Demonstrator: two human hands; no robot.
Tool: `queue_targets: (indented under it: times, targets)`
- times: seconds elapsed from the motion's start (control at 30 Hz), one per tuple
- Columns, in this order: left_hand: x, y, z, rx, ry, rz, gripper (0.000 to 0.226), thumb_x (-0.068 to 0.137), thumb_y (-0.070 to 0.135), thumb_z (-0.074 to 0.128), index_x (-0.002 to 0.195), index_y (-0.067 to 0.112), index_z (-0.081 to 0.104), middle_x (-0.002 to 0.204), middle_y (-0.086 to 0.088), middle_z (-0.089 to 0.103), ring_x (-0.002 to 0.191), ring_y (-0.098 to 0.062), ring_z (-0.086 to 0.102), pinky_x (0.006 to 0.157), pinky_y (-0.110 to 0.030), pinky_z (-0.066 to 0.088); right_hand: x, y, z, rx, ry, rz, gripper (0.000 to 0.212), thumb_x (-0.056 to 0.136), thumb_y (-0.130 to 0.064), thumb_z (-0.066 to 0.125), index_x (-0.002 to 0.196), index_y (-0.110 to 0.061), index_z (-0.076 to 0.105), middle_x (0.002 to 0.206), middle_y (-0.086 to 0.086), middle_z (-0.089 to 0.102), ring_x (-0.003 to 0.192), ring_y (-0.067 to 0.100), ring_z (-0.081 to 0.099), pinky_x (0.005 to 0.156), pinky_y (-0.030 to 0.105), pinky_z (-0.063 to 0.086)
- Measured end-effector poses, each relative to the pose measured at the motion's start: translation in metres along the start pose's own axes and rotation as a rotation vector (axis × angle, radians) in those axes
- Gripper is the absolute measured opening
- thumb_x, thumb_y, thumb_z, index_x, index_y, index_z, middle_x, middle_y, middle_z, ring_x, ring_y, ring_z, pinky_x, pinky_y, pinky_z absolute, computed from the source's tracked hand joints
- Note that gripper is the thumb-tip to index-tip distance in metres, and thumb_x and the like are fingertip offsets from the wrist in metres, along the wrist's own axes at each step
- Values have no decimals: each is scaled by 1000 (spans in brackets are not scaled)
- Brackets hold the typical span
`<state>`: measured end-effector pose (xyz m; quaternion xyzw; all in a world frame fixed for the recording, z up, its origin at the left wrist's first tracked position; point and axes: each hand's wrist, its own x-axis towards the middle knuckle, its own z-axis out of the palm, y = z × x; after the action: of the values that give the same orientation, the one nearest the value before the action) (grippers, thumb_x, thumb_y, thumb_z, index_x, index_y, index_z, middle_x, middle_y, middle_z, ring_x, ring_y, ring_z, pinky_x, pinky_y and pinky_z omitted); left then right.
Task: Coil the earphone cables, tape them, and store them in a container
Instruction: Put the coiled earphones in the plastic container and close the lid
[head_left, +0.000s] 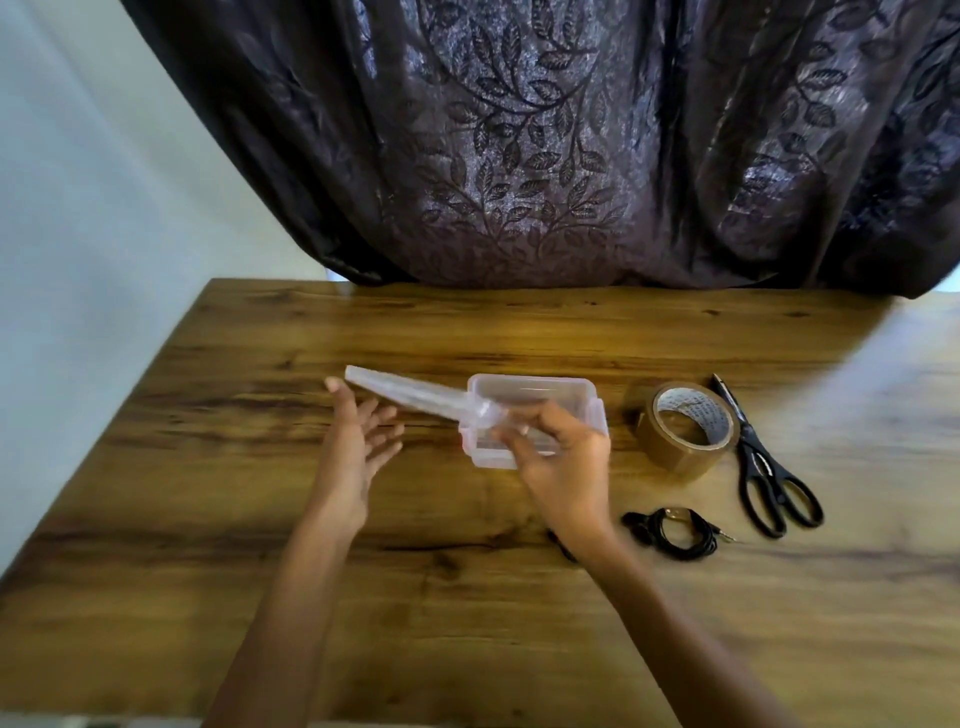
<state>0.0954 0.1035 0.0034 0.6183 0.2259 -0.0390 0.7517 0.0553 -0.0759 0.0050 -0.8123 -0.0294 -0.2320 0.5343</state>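
Note:
A clear plastic container (540, 400) stands on the wooden table (260, 519) at the centre. My right hand (561, 457) pinches the container's clear lid (405, 392) by one end, holding it tilted above the table to the left of the box. Beside the lid, my left hand (358, 441) hovers with fingers spread and holds nothing. A coiled black earphone cable (675, 530) lies on the table to the right of my right wrist. Another dark bit of cable (558, 543) peeks out from under my right forearm.
A roll of brown packing tape (685, 431) stands right of the container. Black scissors (763, 467) lie beyond it. A dark leaf-patterned curtain (519, 156) hangs behind the table's far edge. A pale wall is at the left.

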Motion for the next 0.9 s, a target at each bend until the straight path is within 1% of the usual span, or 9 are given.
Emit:
queue_targets:
  times: [0.07, 0.17, 0.23, 0.33, 0.43, 0.57, 0.73, 0.8, 0.9]
  targets:
    - [4, -1, -12, -108, -33, -62, 75, 90, 63, 20, 134, 7, 40, 105, -7, 61, 97, -21, 59, 86, -34, 45, -9, 3, 19, -143, -12, -227, 15, 70, -6, 78, 78, -17, 73, 81, -17, 71, 77, -4, 64, 68, 13, 50]
    - [-3, -9, -22, -55, -4, -48, 42, 97, 43, 33, 111, 12, 57, 97, -4, 65, 90, -16, 61, 77, -28, 47, -18, 14, 46, -310, -85, -527, 14, 70, -4, 75, 80, -14, 74, 77, -3, 74, 70, 10, 69, 59, 23, 55]
    - [-8, -16, -26, -12, 46, -61, 22, 97, 27, 43, 103, 15, 61, 95, -3, 67, 84, -13, 63, 73, -26, 48, -22, 21, 61, -367, -170, -637, 14, 73, -1, 70, 82, -12, 72, 76, 1, 73, 68, 15, 69, 55, 28, 56]
    - [-7, -32, -35, 108, 166, -41, 15, 93, 16, 50, 102, 14, 62, 95, -4, 68, 83, -15, 63, 71, -26, 47, -29, 27, 78, -451, -303, -731, 11, 75, -6, 64, 80, -12, 71, 76, 3, 72, 69, 17, 68, 56, 28, 55]
    - [-8, -45, -41, 264, 197, 32, 24, 92, 13, 52, 114, 13, 61, 106, -5, 67, 96, -21, 62, 79, -29, 46, -37, 29, 88, -518, -418, -746, 15, 68, -10, 77, 82, -11, 71, 79, 4, 72, 73, 18, 68, 62, 29, 57]
    - [-14, -54, -46, 372, 235, 116, 26, 91, 8, 52, 113, 18, 62, 104, -2, 66, 95, -17, 62, 76, -28, 48, -47, 30, 94, -582, -536, -711, 25, 64, -10, 79, 87, -9, 71, 85, 6, 72, 81, 20, 68, 68, 32, 58]
    - [-22, -59, -45, 548, 300, 191, 33, 88, 4, 56, 120, 11, 60, 114, -7, 65, 97, -17, 59, 76, -29, 46, -54, 32, 89, -582, -595, -650, 36, 56, -9, 85, 89, -9, 71, 90, 6, 72, 87, 20, 68, 73, 33, 58]
    - [-20, -64, -45, 585, 314, 214, 34, 87, 6, 58, 120, 13, 60, 113, -6, 64, 105, -23, 58, 81, -31, 48, -56, 33, 84, -500, -577, -609, 37, 57, -6, 84, 92, -6, 70, 93, 8, 72, 89, 21, 68, 75, 33, 58]
    - [-18, -69, -45, 666, 319, 248, 31, 84, 20, 60, 115, 23, 59, 105, -6, 66, 105, -32, 58, 82, -46, 52, -63, 35, 64, -415, -406, -538, 20, 71, -4, 74, 91, -7, 70, 94, 8, 72, 89, 20, 68, 73, 32, 58]
